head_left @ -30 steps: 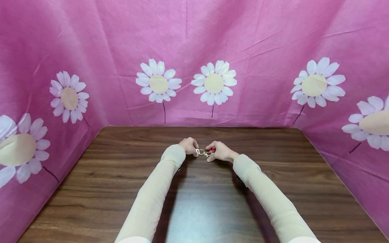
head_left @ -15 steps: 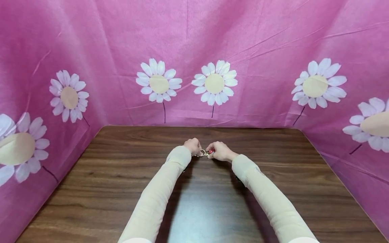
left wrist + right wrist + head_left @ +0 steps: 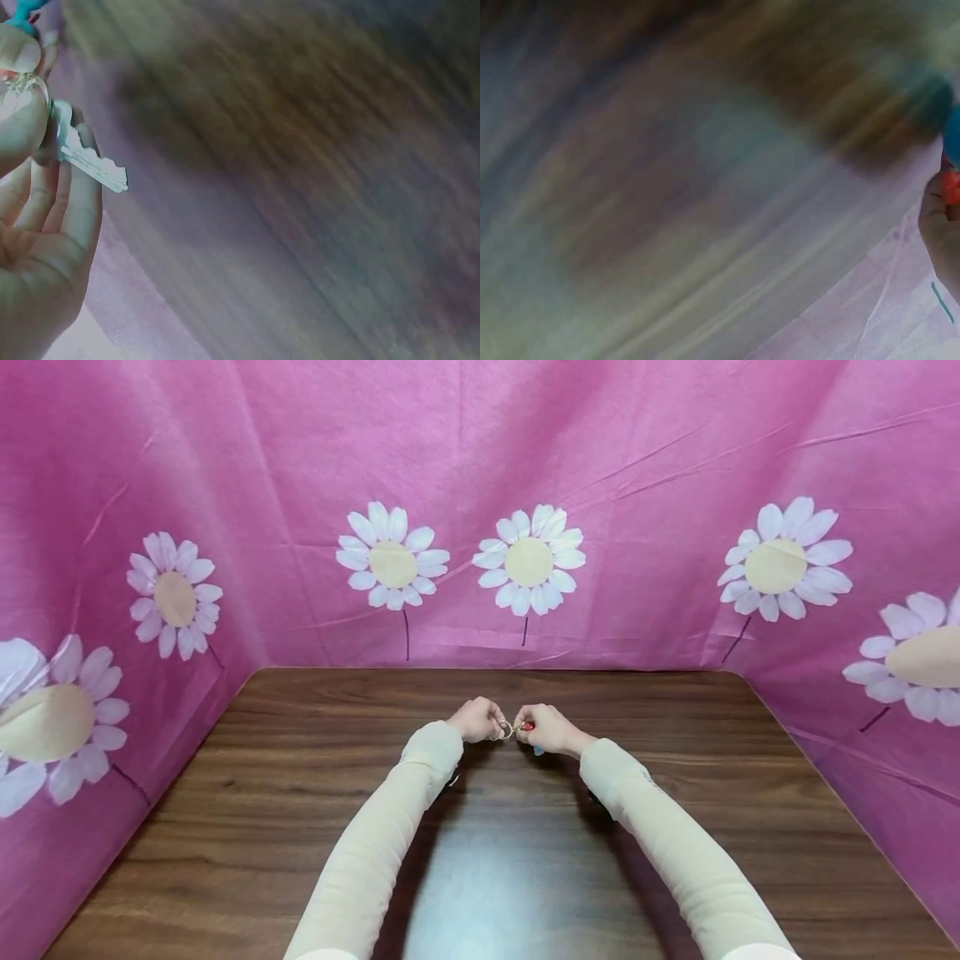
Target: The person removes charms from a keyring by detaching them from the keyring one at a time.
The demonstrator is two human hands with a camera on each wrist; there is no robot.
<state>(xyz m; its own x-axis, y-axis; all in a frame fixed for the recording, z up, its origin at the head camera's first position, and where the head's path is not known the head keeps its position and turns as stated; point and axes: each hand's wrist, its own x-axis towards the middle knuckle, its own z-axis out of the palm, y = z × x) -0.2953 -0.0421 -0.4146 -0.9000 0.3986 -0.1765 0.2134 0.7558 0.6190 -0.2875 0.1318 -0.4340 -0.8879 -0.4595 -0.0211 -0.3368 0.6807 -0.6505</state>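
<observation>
Over the far middle of the table, my left hand [image 3: 477, 720] pinches a silver key [image 3: 96, 166] at its head, its toothed blade pointing outward in the left wrist view. A metal key ring [image 3: 507, 730] spans the narrow gap between my hands. My right hand [image 3: 552, 729] pinches the gold-coloured clasp end of a keychain joined to that ring. Its red piece [image 3: 528, 726] shows between the fingers, and a blue piece [image 3: 538, 750] hangs below them. At the right wrist view's edge, the blue ball-like part [image 3: 952, 137] sits above the red one. Fingers partly hide the clasp.
The brown wood-grain table [image 3: 480, 827] extends around both hands. A pink cloth [image 3: 457, 435] printed with white daisies closes it off at the back and on both sides. Long cream sleeves [image 3: 375, 852] cover both forearms.
My left hand has moved right, bringing both hands closer together than a second ago. The right hand has turned slightly, and the blue piece now dangles beneath it.
</observation>
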